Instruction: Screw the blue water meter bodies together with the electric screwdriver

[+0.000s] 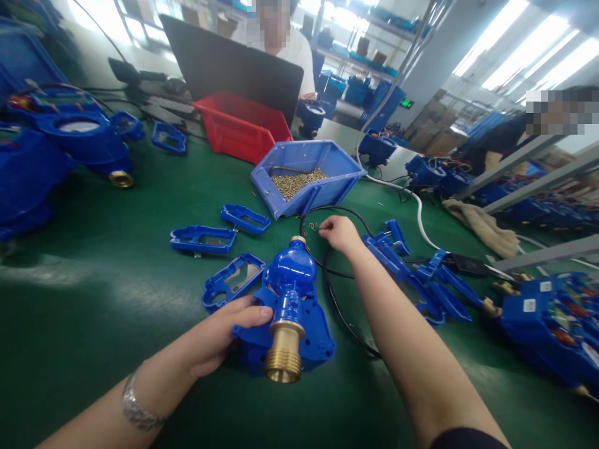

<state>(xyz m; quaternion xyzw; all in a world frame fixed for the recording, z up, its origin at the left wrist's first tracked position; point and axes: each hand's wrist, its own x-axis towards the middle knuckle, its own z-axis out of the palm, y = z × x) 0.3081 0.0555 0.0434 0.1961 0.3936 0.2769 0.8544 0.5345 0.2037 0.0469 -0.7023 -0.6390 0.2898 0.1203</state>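
My left hand (234,327) is closed round the side of a blue water meter (292,274), its thumb lying on the housing. The meter's brass threaded end (283,355) points toward me. Beyond the meter, my right hand (340,234) is low over the table with thumb and fingers pinched; anything between the fingertips is too small to make out. Several small brass screws (312,226) lie just left of those fingertips. Close by on the left are blue frame-shaped covers (234,282), one partly behind the meter.
A blue bin (337,163) of screws stands ahead, with a red bin (238,134) and a laptop (234,62) behind it. A black cable (339,312) curves beside my right arm. Blue parts (390,255) and more meters (552,324) lie right; other meters (79,134) stand left. A person sits opposite.
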